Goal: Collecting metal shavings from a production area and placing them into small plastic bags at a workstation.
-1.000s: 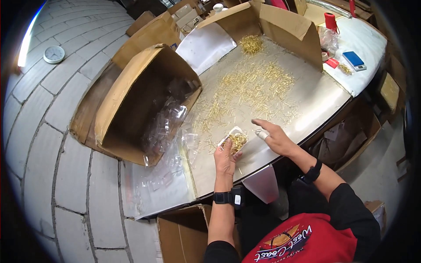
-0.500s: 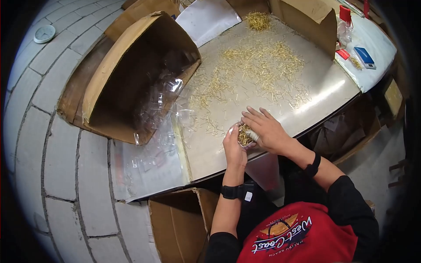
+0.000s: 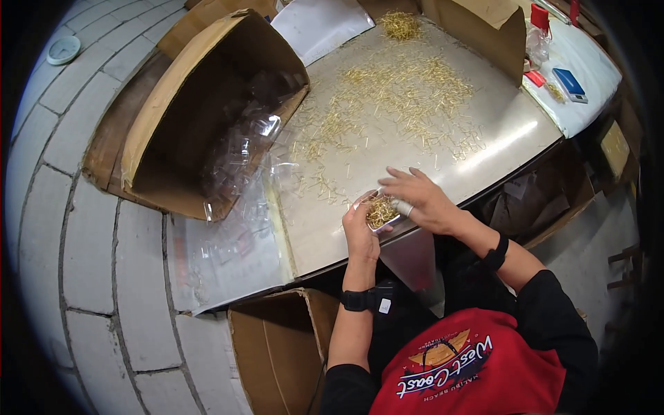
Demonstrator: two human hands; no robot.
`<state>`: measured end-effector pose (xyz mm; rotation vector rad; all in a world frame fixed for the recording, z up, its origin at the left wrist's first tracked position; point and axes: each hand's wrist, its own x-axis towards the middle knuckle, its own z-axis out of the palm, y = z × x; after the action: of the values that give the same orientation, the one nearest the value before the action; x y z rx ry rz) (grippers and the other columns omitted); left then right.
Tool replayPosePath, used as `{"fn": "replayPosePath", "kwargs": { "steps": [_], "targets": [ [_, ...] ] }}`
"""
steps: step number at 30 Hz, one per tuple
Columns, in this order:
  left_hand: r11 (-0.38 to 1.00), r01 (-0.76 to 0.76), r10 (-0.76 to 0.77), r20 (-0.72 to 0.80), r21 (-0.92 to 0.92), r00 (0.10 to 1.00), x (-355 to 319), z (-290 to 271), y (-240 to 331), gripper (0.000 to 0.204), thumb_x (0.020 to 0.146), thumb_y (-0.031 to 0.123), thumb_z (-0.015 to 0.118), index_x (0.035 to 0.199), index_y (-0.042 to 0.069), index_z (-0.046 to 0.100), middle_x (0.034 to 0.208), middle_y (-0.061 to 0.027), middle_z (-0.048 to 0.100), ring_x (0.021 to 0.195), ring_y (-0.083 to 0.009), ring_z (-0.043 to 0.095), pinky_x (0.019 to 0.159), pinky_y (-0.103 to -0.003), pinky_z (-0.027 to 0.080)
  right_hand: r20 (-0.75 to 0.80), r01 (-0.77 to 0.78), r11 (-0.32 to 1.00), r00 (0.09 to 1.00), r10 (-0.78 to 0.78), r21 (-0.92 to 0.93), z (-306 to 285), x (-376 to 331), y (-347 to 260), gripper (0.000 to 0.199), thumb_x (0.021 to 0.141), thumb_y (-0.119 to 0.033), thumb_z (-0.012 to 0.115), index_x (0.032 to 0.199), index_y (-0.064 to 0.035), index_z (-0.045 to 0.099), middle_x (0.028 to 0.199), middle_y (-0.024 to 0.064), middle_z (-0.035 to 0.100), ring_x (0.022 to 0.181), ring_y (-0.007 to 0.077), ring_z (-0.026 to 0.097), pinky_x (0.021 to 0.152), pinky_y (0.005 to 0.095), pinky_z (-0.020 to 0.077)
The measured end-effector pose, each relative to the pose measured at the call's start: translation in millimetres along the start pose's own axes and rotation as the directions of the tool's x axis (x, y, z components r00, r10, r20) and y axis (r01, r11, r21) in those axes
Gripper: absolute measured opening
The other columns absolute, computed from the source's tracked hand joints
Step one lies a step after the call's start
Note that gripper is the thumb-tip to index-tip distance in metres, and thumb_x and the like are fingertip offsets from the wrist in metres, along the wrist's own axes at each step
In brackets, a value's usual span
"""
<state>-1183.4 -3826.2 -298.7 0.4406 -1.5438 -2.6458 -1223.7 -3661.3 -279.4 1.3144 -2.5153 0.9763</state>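
Note:
Near the table's front edge, my left hand (image 3: 359,234) grips a small clear plastic box (image 3: 384,227) by its side, fingers wrapped round it. Thin gold-coloured metal pieces (image 3: 381,210), like small pins or hooks, fill the box. My right hand (image 3: 423,200) hovers at the box's right side, its fingers stretched out and a white wrapping (image 3: 402,207) round one digit. Nothing shows in that hand; its palm side is hidden. Beyond both hands, many loose gold pieces (image 3: 408,93) lie scattered on the metal tabletop (image 3: 477,176).
A tilted cardboard box (image 3: 180,104) at left spills clear plastic boxes (image 3: 238,159) onto the table. A denser gold heap (image 3: 400,25) sits at the back. Cardboard (image 3: 484,38) stands at right, beside a blue scale (image 3: 569,81). Another open carton (image 3: 273,346) stands below the table edge.
My right hand has lifted off the box's top and slightly away, uncovering more of the gold pieces. The left hand still holds the box, now tilted more into view.

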Motion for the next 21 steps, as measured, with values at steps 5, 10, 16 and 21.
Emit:
{"fn": "replayPosePath", "kwargs": {
  "steps": [5, 10, 16, 21],
  "targets": [
    [0.981, 0.056, -0.043, 0.077, -0.185, 0.996, -1.9, -3.1, 4.1, 0.036, 0.093, 0.029, 0.038, 0.105, -0.001, 0.052, 0.091, -0.0099, 0.061, 0.069, -0.0183, 0.062, 0.045, -0.029, 0.051, -0.086, -0.012, 0.989, 0.996, 0.025, 0.145, 4.6, 13.4, -13.1, 0.045, 0.082, -0.011, 0.051, 0.127, -0.0102, 0.044, 0.129, 0.008, 0.048, 0.127, 0.025, 0.037, 0.106, 0.0517, 0.0198],
    [0.99, -0.031, 0.013, -0.131, -0.136, 0.991, -2.8, 4.9, 2.5, 0.039, 0.095, 0.037, 0.035, 0.102, 0.002, 0.051, 0.087, -0.0067, 0.059, 0.075, -0.0159, 0.059, 0.063, -0.028, 0.048, -0.003, 0.148, 0.987, 0.989, -0.148, -0.07, 10.1, 7.6, -10.5, 0.048, 0.079, -0.016, 0.055, 0.126, -0.014, 0.045, 0.13, 0.0039, 0.047, 0.126, 0.0188, 0.038, 0.106, 0.0507, 0.0208],
    [0.994, -0.109, 0.105, -0.128, -0.026, 0.986, 4.1, 2.8, -8.8, 0.033, 0.096, 0.029, 0.039, 0.091, 0.0, 0.055, 0.085, -0.0076, 0.059, 0.072, -0.0132, 0.057, 0.06, -0.027, 0.046, 0.008, 0.128, 0.983, 0.992, -0.128, -0.131, 9.5, 8.7, -17.7, 0.053, 0.075, -0.013, 0.056, 0.127, -0.0123, 0.044, 0.133, 0.0073, 0.044, 0.127, 0.0217, 0.037, 0.108, 0.0477, 0.0203],
    [0.999, -0.013, 0.014, -0.004, 0.046, 1.0, -4.4, 0.1, 1.6, 0.032, 0.094, 0.029, 0.042, 0.097, -0.001, 0.055, 0.084, -0.0088, 0.061, 0.065, -0.0148, 0.061, 0.045, -0.026, 0.049, 0.016, 0.01, 0.999, 1.0, -0.011, 0.045, 4.5, 6.8, -9.6, 0.049, 0.082, -0.015, 0.052, 0.129, -0.0082, 0.042, 0.134, 0.0113, 0.042, 0.126, 0.0251, 0.037, 0.106, 0.0438, 0.0241]
  ]
}}
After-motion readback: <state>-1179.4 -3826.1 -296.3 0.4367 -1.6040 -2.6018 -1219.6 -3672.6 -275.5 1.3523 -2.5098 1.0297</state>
